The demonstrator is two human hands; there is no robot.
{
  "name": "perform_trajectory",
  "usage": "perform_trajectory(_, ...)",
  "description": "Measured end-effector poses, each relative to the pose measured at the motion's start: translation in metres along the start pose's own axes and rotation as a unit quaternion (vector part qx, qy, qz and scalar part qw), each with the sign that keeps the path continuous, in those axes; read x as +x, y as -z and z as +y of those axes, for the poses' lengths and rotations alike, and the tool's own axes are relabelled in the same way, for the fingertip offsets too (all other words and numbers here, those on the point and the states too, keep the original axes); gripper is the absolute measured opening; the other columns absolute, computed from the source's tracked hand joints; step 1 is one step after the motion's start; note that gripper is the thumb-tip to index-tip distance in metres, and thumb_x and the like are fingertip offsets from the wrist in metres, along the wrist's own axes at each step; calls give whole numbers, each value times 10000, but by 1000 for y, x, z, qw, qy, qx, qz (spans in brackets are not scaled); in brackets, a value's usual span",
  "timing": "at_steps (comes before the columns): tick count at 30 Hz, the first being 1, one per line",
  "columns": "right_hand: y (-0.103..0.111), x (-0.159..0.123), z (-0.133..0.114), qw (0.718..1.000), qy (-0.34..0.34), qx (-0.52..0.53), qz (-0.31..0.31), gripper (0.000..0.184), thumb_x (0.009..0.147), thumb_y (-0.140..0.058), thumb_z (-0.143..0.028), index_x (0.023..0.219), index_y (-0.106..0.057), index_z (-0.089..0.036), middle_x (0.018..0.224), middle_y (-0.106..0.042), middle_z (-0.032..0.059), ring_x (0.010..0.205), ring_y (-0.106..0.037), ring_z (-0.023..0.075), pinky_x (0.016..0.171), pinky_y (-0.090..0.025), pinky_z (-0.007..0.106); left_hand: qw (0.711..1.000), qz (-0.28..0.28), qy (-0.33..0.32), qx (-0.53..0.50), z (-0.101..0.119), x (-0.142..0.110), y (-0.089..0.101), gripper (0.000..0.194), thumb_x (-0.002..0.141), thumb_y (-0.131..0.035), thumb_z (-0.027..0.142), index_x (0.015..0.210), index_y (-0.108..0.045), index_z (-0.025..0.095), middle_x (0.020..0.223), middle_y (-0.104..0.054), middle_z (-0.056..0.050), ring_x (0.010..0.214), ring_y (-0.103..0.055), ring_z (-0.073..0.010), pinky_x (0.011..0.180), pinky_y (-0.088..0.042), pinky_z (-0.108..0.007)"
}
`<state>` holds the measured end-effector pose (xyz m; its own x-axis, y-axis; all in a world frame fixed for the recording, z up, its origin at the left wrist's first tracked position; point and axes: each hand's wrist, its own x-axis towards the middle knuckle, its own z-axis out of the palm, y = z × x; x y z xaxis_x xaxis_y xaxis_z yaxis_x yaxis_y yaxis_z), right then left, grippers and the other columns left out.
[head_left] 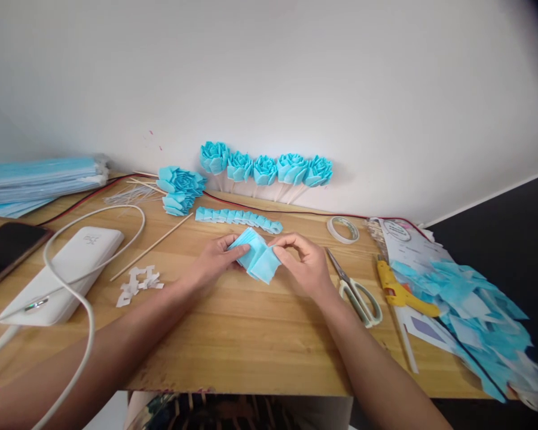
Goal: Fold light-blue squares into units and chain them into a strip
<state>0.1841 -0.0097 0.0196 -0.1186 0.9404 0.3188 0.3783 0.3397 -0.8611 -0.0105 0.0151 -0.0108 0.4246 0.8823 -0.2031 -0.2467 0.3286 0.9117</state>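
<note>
A small stack of light blue folded squares point(257, 257) is held just above the wooden table point(251, 334) at its middle. My left hand point(213, 258) pinches the stack's left edge with closed fingers. My right hand point(302, 263) grips the right side, thumb and fingers curled on the top piece. Just behind the hands lies a strip of joined blue folded petals point(237, 218). Several finished blue paper roses point(264, 167) on sticks lean against the white wall, and one more rose point(179, 185) lies to their left.
Scissors point(356, 289), a yellow glue gun point(401, 292) and a tape roll point(343, 229) lie right of my hands, beside a heap of blue scraps point(470, 310). On the left are a white power bank point(67, 269) with cable, a phone point(6, 251), a skewer point(150, 248), white scraps point(138, 283) and stacked blue sheets point(36, 182).
</note>
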Motion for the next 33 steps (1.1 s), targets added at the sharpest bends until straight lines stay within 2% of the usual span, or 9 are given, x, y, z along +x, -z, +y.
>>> perform_trajectory(6,-11,-1,3,999,23,-31,-1,59,816,-610,-237,770,-621,-203,909,-687,45,887,-632,183,823,-480,325,1000,-1,4,-26,1,-2,-3,311,740,-712,369,906,-619,122,784,-623,-21,668,-551,-110,644,-468,-240)
perform_trajectory(12,-12,-1,6,999,-43,-13,-9,103,814,-613,-292,867,-611,-204,915,-679,36,825,-635,161,763,-507,289,999,15,8,-31,1,-1,-3,320,722,-728,363,909,-624,125,779,-637,-21,659,-567,-116,632,-471,-244)
perform_trajectory(17,-13,-2,13,994,-89,35,-60,276,810,-614,-295,1070,-582,-209,877,-678,22,803,-645,150,735,-509,276,998,41,12,-36,2,-1,-3,318,697,-745,361,873,-619,129,735,-642,-7,640,-579,-121,617,-478,-251)
perform_trajectory(23,-8,1,19,984,-127,70,-101,312,806,-625,-300,1098,-616,-188,866,-692,22,788,-640,147,752,-493,283,997,76,-17,-28,2,1,-1,359,691,-742,380,901,-622,114,756,-644,-13,654,-581,-124,630,-499,-261)
perform_trajectory(28,7,4,12,976,-143,104,-127,287,823,-614,-354,1066,-660,-208,990,-696,43,864,-638,161,798,-494,299,992,111,-52,30,4,2,1,354,692,-715,413,863,-614,120,746,-650,-21,650,-594,-156,635,-508,-298)
perform_trajectory(31,14,1,3,966,-150,111,-181,211,804,-641,-370,928,-690,-206,882,-694,20,775,-623,143,727,-497,274,979,142,-71,130,6,0,0,296,721,-671,418,780,-604,136,667,-638,-10,612,-581,-160,609,-463,-276)
perform_trajectory(33,13,-2,-3,952,-147,126,-239,192,796,-652,-366,858,-681,-187,783,-664,4,694,-592,121,654,-481,244,965,149,-87,196,6,-2,-1,256,747,-636,401,741,-599,147,635,-627,-2,599,-564,-156,592,-427,-256)
